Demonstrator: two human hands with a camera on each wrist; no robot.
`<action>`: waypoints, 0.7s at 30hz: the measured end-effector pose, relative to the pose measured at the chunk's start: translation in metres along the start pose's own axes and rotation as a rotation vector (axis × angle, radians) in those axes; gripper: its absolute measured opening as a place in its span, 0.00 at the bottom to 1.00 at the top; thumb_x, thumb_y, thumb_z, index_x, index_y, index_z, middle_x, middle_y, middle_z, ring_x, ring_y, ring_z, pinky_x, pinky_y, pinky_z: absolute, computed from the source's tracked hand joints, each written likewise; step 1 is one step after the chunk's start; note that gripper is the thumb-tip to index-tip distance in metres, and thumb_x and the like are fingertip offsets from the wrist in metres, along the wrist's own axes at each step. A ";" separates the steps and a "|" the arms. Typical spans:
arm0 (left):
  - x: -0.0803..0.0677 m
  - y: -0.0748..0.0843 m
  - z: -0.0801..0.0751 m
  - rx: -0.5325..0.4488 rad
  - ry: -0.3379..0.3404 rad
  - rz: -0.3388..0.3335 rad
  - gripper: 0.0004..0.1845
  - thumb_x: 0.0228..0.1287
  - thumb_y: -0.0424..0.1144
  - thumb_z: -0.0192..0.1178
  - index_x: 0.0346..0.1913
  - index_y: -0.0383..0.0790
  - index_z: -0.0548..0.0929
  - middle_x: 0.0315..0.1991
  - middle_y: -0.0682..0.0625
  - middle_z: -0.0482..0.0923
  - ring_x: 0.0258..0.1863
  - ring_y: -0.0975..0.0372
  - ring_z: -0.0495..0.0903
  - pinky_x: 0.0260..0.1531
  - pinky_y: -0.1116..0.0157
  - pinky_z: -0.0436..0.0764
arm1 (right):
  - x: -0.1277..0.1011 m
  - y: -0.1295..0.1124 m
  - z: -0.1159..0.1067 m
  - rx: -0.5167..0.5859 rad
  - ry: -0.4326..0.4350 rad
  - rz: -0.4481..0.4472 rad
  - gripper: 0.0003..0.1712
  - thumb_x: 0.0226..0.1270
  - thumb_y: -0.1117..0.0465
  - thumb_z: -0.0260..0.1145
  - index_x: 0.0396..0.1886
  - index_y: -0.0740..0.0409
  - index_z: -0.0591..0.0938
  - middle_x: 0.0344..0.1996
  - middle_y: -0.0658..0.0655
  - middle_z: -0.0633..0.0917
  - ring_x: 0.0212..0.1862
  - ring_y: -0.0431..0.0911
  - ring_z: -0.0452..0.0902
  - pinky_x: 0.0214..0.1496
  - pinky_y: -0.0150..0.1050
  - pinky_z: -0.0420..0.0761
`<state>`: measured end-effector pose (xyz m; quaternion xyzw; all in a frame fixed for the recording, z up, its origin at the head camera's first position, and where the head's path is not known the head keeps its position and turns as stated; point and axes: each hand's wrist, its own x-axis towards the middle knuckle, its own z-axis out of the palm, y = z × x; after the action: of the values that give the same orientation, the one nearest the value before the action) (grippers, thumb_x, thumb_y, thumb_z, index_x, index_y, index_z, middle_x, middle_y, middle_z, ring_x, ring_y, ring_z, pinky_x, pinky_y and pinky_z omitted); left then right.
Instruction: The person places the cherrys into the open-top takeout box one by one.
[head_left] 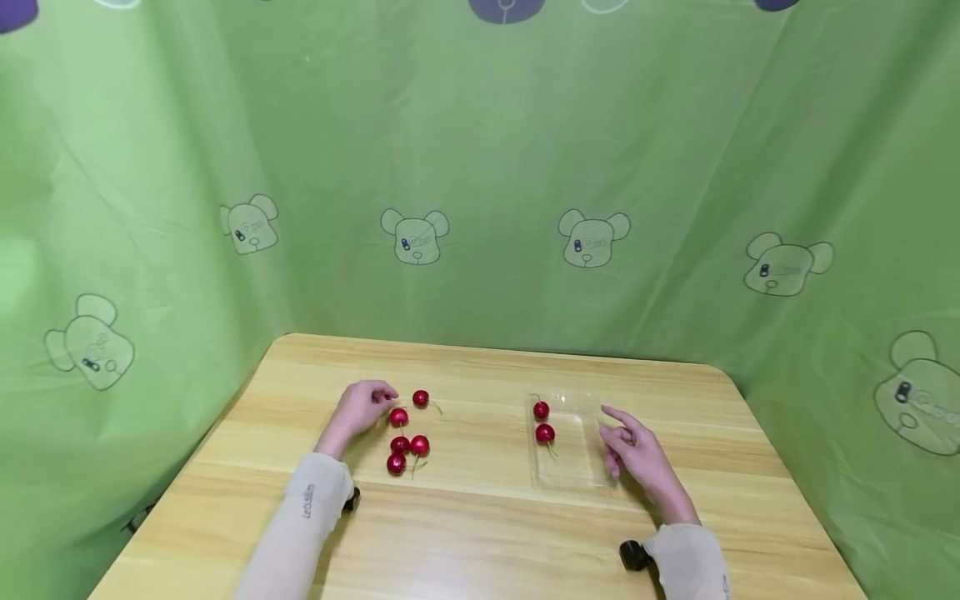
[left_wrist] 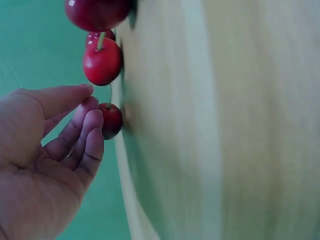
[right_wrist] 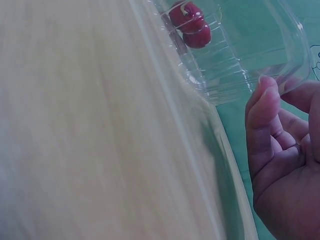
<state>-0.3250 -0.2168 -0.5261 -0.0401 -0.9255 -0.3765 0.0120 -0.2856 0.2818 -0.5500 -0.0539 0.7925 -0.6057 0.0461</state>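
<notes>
My left hand (head_left: 366, 403) is just left of a loose group of cherries, its fingers bent and its thumb tip close to the fingertips. A red cherry (left_wrist: 111, 121) with a thin stem sits right beside those fingers in the left wrist view. Between thumb and fingers I see no fruit. Two cherries (head_left: 545, 433) lie along the left side of a clear plastic container (head_left: 570, 480). At the container's right edge is my right hand (head_left: 637, 454), fingers loosely extended. Its fingertips (right_wrist: 267, 97) meet the rim in the right wrist view; no firm grip shows.
Several more cherries lie close together, among them a cherry (head_left: 396, 463) at the near side and another cherry (head_left: 421, 398) at the far side. Everything rests on a wooden table (head_left: 465, 533). A green curtain (head_left: 495, 300) hangs behind and on both sides.
</notes>
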 end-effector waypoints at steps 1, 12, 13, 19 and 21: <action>0.000 -0.002 0.001 0.018 -0.003 0.003 0.09 0.67 0.32 0.68 0.48 0.39 0.89 0.35 0.48 0.84 0.34 0.60 0.79 0.37 0.64 0.80 | 0.000 0.000 0.000 -0.004 -0.001 -0.001 0.36 0.80 0.55 0.62 0.80 0.61 0.61 0.31 0.64 0.81 0.21 0.42 0.76 0.24 0.38 0.83; 0.004 -0.003 0.004 0.181 0.002 0.088 0.03 0.61 0.30 0.71 0.36 0.41 0.91 0.29 0.51 0.86 0.31 0.61 0.80 0.41 0.58 0.82 | 0.001 -0.001 0.002 -0.037 0.010 -0.007 0.34 0.81 0.58 0.60 0.79 0.63 0.62 0.30 0.68 0.81 0.20 0.42 0.76 0.23 0.38 0.82; 0.004 -0.003 0.004 0.189 0.009 0.091 0.03 0.61 0.30 0.72 0.35 0.41 0.91 0.29 0.51 0.86 0.31 0.61 0.81 0.42 0.57 0.82 | 0.001 0.000 0.001 -0.037 0.010 -0.006 0.34 0.81 0.58 0.60 0.79 0.63 0.62 0.30 0.69 0.81 0.20 0.42 0.76 0.23 0.38 0.82; 0.005 -0.004 0.003 0.190 0.045 0.080 0.02 0.62 0.31 0.71 0.36 0.40 0.90 0.30 0.50 0.85 0.32 0.60 0.80 0.41 0.58 0.82 | 0.001 0.000 0.000 -0.031 0.011 0.000 0.34 0.80 0.58 0.61 0.79 0.62 0.62 0.31 0.69 0.81 0.20 0.42 0.76 0.24 0.38 0.82; 0.006 -0.003 0.002 0.179 0.059 0.082 0.02 0.63 0.32 0.71 0.37 0.39 0.89 0.29 0.51 0.85 0.31 0.60 0.79 0.40 0.59 0.82 | 0.001 0.000 0.000 -0.028 0.009 -0.002 0.35 0.80 0.57 0.61 0.79 0.62 0.62 0.31 0.69 0.81 0.21 0.42 0.76 0.24 0.39 0.82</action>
<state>-0.3311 -0.2174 -0.5289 -0.0656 -0.9523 -0.2924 0.0585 -0.2861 0.2815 -0.5499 -0.0525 0.8011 -0.5948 0.0410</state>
